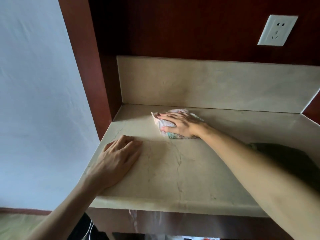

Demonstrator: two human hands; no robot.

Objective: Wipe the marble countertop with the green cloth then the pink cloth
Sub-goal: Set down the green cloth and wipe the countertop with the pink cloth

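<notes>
Fingers (pixel 166 116) of your right hand (pixel 180 124) are lying straight and together, pressing one pink cloth (pixel 164 123) flat onto the marble tabletop (pixel 173 170) near the backsplash (pixel 207 84). Your left hand (pixel 117 160) is resting palm-down, fingers relaxed, at the tabletop's left edge. One dark green cloth (pixel 285 156) is lying at the right, partly hidden behind your forearm. One wall socket (pixel 277 30) is showing above.

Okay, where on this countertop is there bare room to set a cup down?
Bare marble lies in front, between the left hand and right forearm; also right of the pink cloth, along the backsplash. Crowded: the back left, where the right hand presses the cloth, and the dark shape at right.
</notes>
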